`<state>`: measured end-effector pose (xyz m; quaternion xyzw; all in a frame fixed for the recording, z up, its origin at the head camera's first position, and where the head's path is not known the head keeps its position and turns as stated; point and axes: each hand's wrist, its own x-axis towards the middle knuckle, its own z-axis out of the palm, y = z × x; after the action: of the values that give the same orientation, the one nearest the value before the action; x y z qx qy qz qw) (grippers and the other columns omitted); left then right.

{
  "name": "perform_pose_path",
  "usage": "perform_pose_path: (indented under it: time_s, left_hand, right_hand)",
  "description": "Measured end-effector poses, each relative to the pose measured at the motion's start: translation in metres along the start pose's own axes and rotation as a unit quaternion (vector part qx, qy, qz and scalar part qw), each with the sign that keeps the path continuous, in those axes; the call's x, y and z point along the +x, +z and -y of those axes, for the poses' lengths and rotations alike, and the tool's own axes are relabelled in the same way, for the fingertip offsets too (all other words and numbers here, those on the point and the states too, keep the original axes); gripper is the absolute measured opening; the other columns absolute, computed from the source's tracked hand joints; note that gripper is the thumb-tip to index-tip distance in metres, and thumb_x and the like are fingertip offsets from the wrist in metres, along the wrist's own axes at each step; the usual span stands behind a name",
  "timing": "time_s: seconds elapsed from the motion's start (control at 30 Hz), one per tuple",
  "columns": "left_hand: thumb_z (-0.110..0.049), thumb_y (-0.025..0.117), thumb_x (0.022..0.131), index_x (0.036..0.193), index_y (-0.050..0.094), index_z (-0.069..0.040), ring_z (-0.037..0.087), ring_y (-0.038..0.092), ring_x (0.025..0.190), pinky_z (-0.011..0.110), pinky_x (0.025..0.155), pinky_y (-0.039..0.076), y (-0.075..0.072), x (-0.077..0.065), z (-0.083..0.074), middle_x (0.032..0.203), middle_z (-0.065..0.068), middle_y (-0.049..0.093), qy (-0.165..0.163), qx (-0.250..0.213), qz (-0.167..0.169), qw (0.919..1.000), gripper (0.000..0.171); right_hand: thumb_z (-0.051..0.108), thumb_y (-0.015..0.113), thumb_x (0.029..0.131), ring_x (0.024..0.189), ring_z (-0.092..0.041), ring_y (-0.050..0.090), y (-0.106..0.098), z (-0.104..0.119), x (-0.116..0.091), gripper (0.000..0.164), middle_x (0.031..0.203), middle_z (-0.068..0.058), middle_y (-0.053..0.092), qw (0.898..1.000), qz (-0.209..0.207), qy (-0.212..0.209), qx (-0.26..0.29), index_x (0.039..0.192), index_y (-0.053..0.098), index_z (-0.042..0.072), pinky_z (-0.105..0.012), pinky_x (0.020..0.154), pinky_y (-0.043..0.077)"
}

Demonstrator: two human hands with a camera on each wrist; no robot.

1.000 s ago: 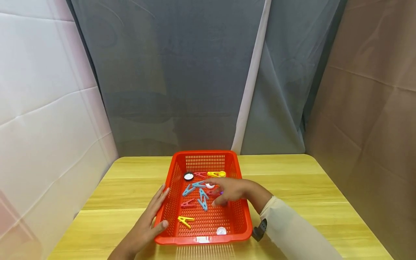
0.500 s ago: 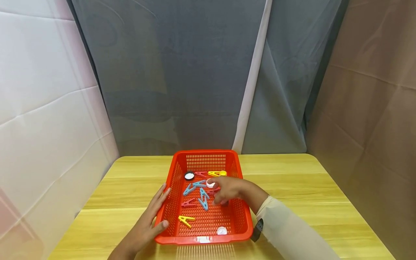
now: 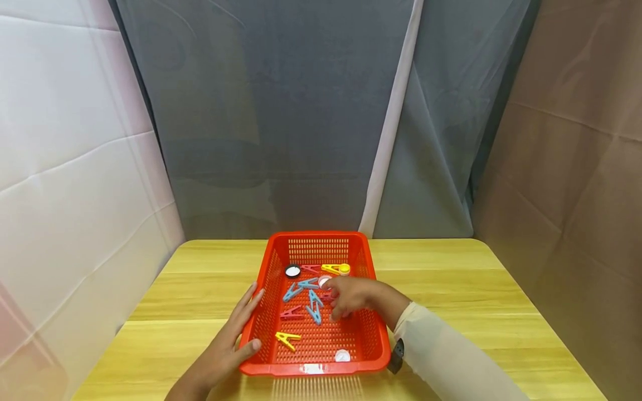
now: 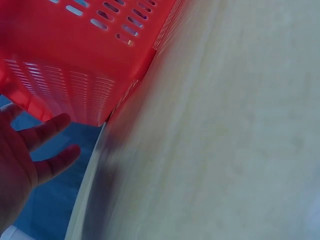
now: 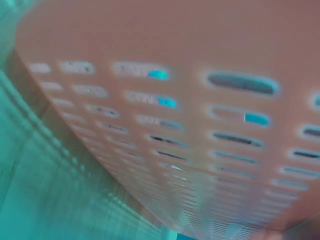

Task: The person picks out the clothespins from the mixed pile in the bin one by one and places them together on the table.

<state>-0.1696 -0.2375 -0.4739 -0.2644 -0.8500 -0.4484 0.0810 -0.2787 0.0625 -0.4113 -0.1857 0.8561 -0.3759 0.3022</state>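
Note:
A red plastic basket (image 3: 313, 369) holds blue clothespins (image 3: 314, 313), red clothespins (image 3: 292, 313) and yellow clothespins (image 3: 287, 341). Against its left side rests my left hand (image 3: 223, 345), fingers straight and thumb over the near left rim. In the left wrist view its spread fingers appear beside the slotted wall. My right hand (image 3: 351, 295) reaches in over the right wall, palm down, index finger by a white cap (image 3: 325, 282) and a red clothespin. Its palm side is hidden, so I cannot tell whether it holds anything. The right wrist view shows mostly basket wall (image 5: 195, 115).
A black-rimmed white cap (image 3: 292, 271) and a yellow cap (image 3: 344, 269) lie toward the basket's far end; a clear round lid (image 3: 343, 355) lies near the front. The basket stands on a wooden table (image 3: 165, 295) with cloth walls on the left, back and right.
My right hand has drawn slightly back, its fingers bending in more. A purple thing glimpsed under it one second ago is out of sight. My left hand stays on the basket.

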Motion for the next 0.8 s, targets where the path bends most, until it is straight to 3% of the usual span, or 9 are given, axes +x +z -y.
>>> perform_pose_path:
  time_s: [0.1, 0.37, 0.43, 0.67, 0.8]
  left_hand:
    - [-0.008, 0.062, 0.09, 0.16, 0.016, -0.024, 0.008, 0.006, 0.151, 0.074, 0.093, 0.037, -0.0004, 0.0005, -0.0006, 0.168, 0.011, 0.003, 0.001, -0.001, 0.0, 1.0, 0.085]
    - [-0.01, 0.062, 0.091, 0.16, 0.015, -0.026, 0.039, 0.009, 0.15, 0.077, 0.093, 0.036, -0.0014, -0.0001, -0.0024, 0.169, 0.009, 0.002, -0.009, -0.006, 0.003, 0.9999, 0.085]
    - [-0.01, 0.061, 0.091, 0.16, 0.015, -0.026, 0.037, 0.009, 0.151, 0.077, 0.093, 0.036, -0.0018, -0.0005, -0.0027, 0.169, 0.009, 0.002, -0.011, -0.004, 0.003, 0.9999, 0.085]
    - [-0.012, 0.062, 0.091, 0.159, 0.015, -0.03, 0.008, 0.007, 0.151, 0.073, 0.096, 0.037, -0.0007, -0.0011, -0.0039, 0.169, 0.003, 0.002, -0.033, -0.004, -0.001, 0.9995, 0.085]
    - [-0.011, 0.061, 0.092, 0.16, 0.014, -0.029, 0.025, 0.009, 0.152, 0.074, 0.096, 0.036, -0.0005, 0.0, -0.0044, 0.169, 0.004, 0.002, -0.03, -0.001, 0.0, 0.9996, 0.085]
  right_hand:
    - [-0.003, 0.082, 0.073, 0.103, -0.026, 0.062, 0.0011, -0.0003, 0.0012, 0.076, 0.128, -0.022, 0.058, 1.0, -0.004, 0.007, -0.003, 0.141, 0.049, 0.004, -0.046, 0.08, 0.059]
    - [-0.001, 0.083, 0.073, 0.083, -0.022, 0.062, 0.0046, -0.0009, 0.0031, 0.077, 0.114, -0.02, 0.061, 1.0, -0.012, 0.01, -0.012, 0.142, 0.047, 0.001, -0.041, 0.074, 0.059]
    - [0.0, 0.083, 0.073, 0.081, -0.022, 0.062, 0.0046, -0.001, 0.0035, 0.076, 0.112, -0.019, 0.061, 1.0, -0.013, 0.011, -0.016, 0.14, 0.049, 0.001, -0.041, 0.074, 0.059]
    - [0.004, 0.084, 0.075, 0.083, -0.023, 0.059, 0.0028, -0.0007, 0.0041, 0.071, 0.114, -0.018, 0.059, 1.0, -0.016, 0.003, -0.005, 0.137, 0.051, 0.003, -0.043, 0.075, 0.059]
    - [0.004, 0.083, 0.075, 0.078, -0.023, 0.059, 0.0016, -0.0004, 0.004, 0.079, 0.118, -0.021, 0.059, 0.999, -0.026, -0.021, 0.012, 0.144, 0.044, 0.002, -0.044, 0.073, 0.058]
